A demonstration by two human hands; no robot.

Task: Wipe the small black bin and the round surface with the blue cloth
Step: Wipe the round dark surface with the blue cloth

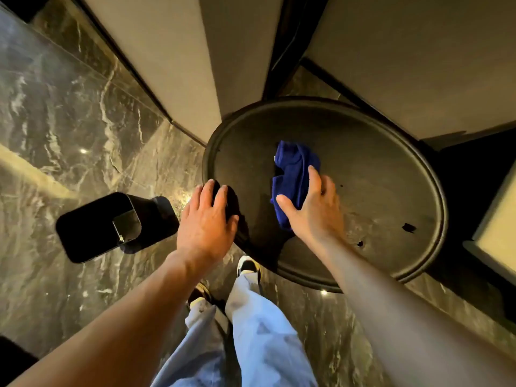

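Observation:
A round dark table top (371,169) with a raised rim fills the middle right. The crumpled blue cloth (294,169) lies on it, and my right hand (315,208) presses down on the cloth's near end with fingers spread over it. My left hand (206,219) rests flat at the table's left rim, fingers apart, holding nothing. The small black bin (95,227) lies tipped on the floor to the left of the table, apart from both hands, its opening turned to the right.
Dark marble floor (69,121) surrounds the table. Beige upholstered seats (173,57) stand behind the table, and another beige edge (497,219) is at the far right. My legs and shoes (248,268) are just below the table's near rim. Small dark specks (408,227) mark the table top.

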